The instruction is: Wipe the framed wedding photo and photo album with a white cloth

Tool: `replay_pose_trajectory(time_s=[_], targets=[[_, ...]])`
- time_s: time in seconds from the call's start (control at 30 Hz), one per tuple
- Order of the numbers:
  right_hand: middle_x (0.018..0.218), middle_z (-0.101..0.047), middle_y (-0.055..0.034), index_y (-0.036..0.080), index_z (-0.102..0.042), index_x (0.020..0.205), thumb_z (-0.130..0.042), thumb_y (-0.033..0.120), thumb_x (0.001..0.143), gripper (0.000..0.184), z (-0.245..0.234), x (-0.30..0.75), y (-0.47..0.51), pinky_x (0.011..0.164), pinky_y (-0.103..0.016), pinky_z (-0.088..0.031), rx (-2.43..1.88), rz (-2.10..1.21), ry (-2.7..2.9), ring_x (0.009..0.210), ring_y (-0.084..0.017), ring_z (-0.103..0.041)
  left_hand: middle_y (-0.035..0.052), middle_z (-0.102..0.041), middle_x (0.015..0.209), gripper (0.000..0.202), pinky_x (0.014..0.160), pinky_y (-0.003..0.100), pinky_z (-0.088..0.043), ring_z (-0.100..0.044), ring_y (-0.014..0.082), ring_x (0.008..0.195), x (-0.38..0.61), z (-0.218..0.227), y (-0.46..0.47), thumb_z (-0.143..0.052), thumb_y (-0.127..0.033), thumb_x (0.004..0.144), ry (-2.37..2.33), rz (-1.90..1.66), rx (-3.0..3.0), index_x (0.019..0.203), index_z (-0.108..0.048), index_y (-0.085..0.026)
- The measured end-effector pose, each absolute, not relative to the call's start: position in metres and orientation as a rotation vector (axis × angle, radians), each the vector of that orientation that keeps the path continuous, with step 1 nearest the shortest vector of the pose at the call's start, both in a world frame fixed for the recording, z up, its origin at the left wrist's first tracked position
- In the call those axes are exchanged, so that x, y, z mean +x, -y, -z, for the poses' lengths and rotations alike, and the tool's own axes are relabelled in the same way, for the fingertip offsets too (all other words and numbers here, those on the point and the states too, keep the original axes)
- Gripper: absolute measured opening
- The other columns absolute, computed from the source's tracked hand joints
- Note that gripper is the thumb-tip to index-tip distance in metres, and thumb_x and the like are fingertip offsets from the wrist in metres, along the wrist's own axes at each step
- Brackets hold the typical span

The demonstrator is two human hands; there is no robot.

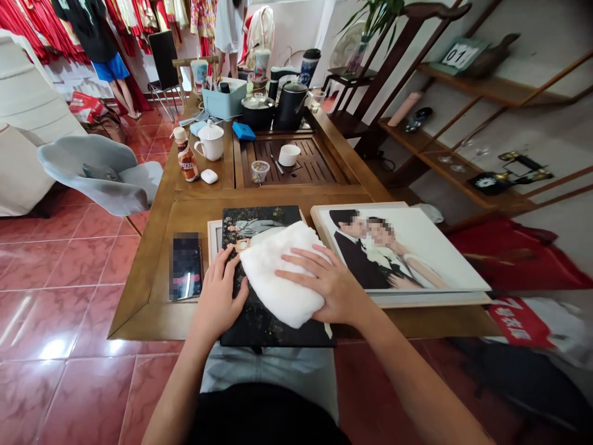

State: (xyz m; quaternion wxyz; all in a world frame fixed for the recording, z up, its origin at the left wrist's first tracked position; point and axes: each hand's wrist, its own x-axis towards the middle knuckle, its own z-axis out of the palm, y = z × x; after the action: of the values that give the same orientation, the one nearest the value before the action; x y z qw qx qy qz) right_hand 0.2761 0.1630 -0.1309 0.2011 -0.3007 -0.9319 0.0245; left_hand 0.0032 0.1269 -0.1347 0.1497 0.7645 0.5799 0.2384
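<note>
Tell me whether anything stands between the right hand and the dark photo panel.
Yes: a white cloth lies between the right hand and the middle of the dark photo panel. Nothing visible separates the left hand from the panel's left side.

The right hand lies spread on white cloth over a dark photo panel; phone lies left of the left hand.
</note>
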Motion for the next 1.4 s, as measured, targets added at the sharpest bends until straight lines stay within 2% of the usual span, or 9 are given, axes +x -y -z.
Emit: replay_pose_trajectory(time_s=[0.27, 0.63, 0.8, 1.03, 1.4], targets=[[0.151, -0.055, -0.0103, 0.027, -0.059, 0.141, -0.067, 0.036, 0.082, 0.060, 0.128, 0.266, -0.191, 0.120, -0.056, -0.020, -0.981, -0.073, 2.536, 0.141, -0.033, -0.046, 0.0153, -0.037, 0.161, 0.045, 0.125, 0.055, -0.030, -0.030, 0.0313, 0.153, 0.004, 0.134, -0.129, -0.048, -0.029, 0.102, -1.665, -0.706, 2.234, 0.145, -0.042, -0.019], [0.152, -0.054, -0.0099, 0.028, -0.055, 0.144, -0.066, 0.040, 0.084, 0.062, 0.132, 0.276, -0.132, 0.122, -0.056, -0.018, -0.886, -0.122, 2.527, 0.142, -0.033, -0.046, 0.0142, -0.036, 0.163, 0.046, 0.124, 0.057, -0.029, -0.028, 0.0311, 0.155, 0.004, 0.133, -0.127, -0.049, -0.028, 0.101, -1.659, -0.702, 2.204, 0.146, -0.041, -0.022], [0.151, -0.055, -0.0097, 0.028, -0.057, 0.142, -0.067, 0.033, 0.080, 0.063, 0.131, 0.275, -0.159, 0.120, -0.055, -0.021, -0.925, -0.084, 2.541, 0.140, -0.033, -0.047, 0.0136, -0.035, 0.164, 0.044, 0.124, 0.056, -0.029, -0.027, 0.0303, 0.155, 0.004, 0.133, -0.127, -0.047, -0.029, 0.102, -1.656, -0.692, 2.210, 0.146, -0.042, -0.022], [0.150, -0.056, -0.0102, 0.027, -0.059, 0.141, -0.070, 0.033, 0.077, 0.065, 0.128, 0.266, -0.191, 0.119, -0.057, -0.023, -1.022, -0.068, 2.508, 0.140, -0.035, -0.047, 0.0140, -0.037, 0.163, 0.044, 0.125, 0.055, -0.030, -0.028, 0.0305, 0.155, 0.004, 0.133, -0.128, -0.048, -0.029, 0.102, -1.655, -0.702, 2.228, 0.145, -0.042, -0.021], [0.153, -0.052, -0.0098, 0.028, -0.056, 0.145, -0.067, 0.037, 0.080, 0.066, 0.129, 0.278, -0.137, 0.121, -0.058, -0.020, -0.948, -0.133, 2.540, 0.140, -0.036, -0.047, 0.0129, -0.037, 0.162, 0.043, 0.123, 0.058, -0.031, -0.029, 0.0303, 0.154, 0.005, 0.130, -0.126, -0.048, -0.028, 0.102, -1.662, -0.705, 2.187, 0.145, -0.041, -0.025]])
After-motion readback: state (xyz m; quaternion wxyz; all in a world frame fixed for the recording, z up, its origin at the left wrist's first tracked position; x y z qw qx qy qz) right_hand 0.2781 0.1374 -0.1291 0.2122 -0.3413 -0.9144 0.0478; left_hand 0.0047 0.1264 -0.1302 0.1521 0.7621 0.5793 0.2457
